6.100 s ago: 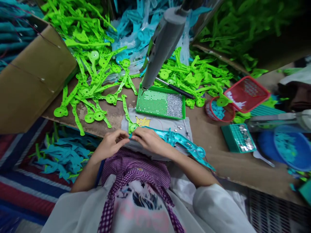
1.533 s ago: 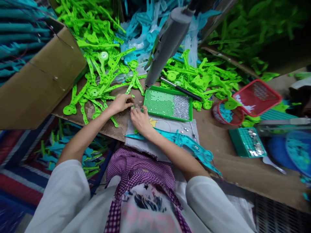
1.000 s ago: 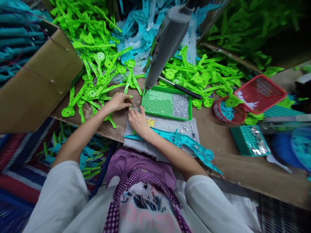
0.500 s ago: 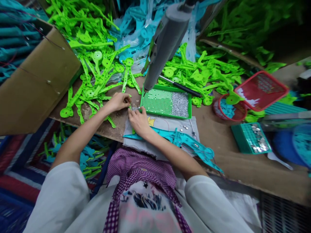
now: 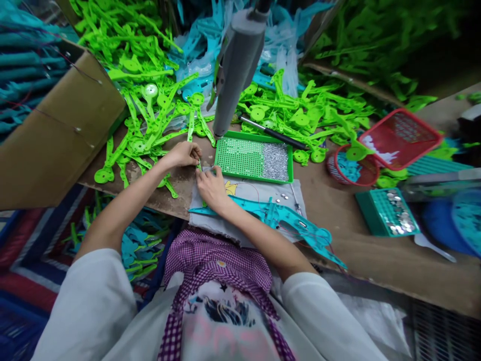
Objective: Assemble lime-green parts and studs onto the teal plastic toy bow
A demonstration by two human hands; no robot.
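Observation:
My left hand (image 5: 183, 154) is closed in a pinch on a thin green plastic piece (image 5: 199, 165) at the table's near left. My right hand (image 5: 211, 185) lies over the same spot, fingers curled and pressing on the piece and on a pale cloth (image 5: 259, 193) with a yellow cartoon print. A teal plastic frame (image 5: 289, 223) lies on the cloth under my right forearm. Just beyond my hands sits a green perforated tray (image 5: 240, 160) with small silver screws heaped at its right end. A grey hanging power tool (image 5: 235, 65) points down at the tray's far left corner.
Heaps of bright green plastic parts (image 5: 150, 110) cover the table's far side. A cardboard box (image 5: 56, 130) stands at left. At right are a red basket (image 5: 347, 168), a red lid (image 5: 400, 138), a teal tray of silver discs (image 5: 387, 213) and a blue bowl (image 5: 458, 225).
Six seconds ago both hands worked at the cloth's near edge; they have since reached forward-left to the tray's corner. Over the last second they hardly move; the hanging tool swings slightly left.

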